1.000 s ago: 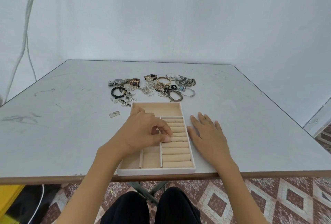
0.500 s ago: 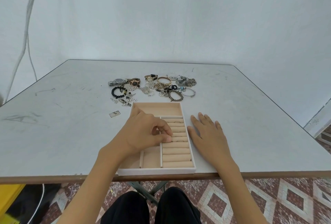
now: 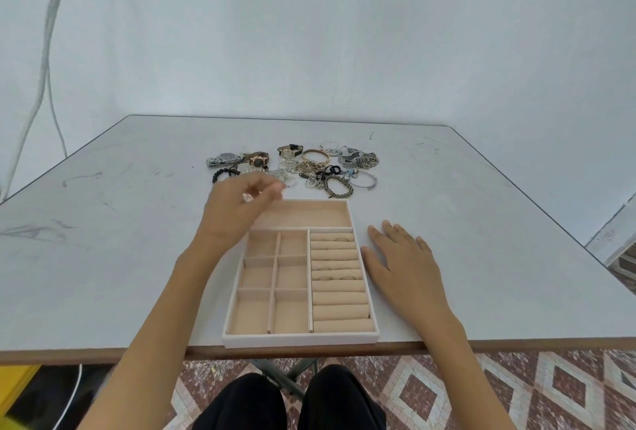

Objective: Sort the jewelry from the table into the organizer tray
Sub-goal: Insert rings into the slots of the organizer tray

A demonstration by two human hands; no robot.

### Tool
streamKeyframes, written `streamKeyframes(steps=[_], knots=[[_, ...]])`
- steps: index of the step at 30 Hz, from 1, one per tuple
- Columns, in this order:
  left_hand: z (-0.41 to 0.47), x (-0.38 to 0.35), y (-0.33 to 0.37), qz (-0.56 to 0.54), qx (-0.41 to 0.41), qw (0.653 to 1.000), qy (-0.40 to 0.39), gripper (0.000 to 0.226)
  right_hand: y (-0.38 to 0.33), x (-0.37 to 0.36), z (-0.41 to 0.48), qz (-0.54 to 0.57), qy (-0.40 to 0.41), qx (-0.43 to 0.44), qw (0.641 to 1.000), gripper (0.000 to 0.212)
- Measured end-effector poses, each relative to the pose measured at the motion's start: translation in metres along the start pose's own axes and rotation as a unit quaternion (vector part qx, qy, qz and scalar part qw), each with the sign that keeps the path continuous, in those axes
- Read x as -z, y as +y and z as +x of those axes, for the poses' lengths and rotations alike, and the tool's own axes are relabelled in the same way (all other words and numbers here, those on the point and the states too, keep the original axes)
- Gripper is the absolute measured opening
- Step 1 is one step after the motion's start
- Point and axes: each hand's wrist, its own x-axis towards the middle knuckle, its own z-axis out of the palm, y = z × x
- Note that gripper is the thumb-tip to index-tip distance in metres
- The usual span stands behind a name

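left hand [image 3: 237, 212] moved off tray [image 3: 299, 340] — now at jewelry pile [image 3: 309, 166].

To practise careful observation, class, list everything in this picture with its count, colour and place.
table: one, grey-white, centre.
organizer tray: one, beige, near edge.
rings: at least three, silvery, tray's right-hand rolls.
jewelry pile: one, silver, gold, black, beyond tray.
watches: three, silver, rose-gold, gold, pile's far side.
black bead bracelet: one, pile's left.
cable: count unclear, white, left wall.
floor tiles: many, red-brown and white, below table.
left hand: one, blurred, above tray's far-left corner.
right hand: one, flat on table, right of tray.
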Motion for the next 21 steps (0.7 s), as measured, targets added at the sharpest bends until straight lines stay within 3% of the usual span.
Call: streamKeyframes(steps=[6,11,15,21], knots=[[0.04,-0.003,-0.044,0.059,0.073,0.996,0.01,0.022,-0.001,0.022,0.007,-0.015,0.01,-0.006,1.0,0.04],[0.067,-0.009,-0.062,0.099,0.082,0.99,-0.054,0.021,0.005,0.049,0.041,0.053,-0.006,-0.044,0.998,0.019],[0.083,-0.014,-0.065,0.123,0.065,0.989,-0.058,0.018,0.0,0.055,0.086,0.082,-0.019,-0.034,0.996,0.008],[0.09,-0.021,-0.073,0.238,0.01,0.965,-0.106,0.027,-0.034,0.042,0.148,0.055,0.044,0.019,0.997,0.019]])
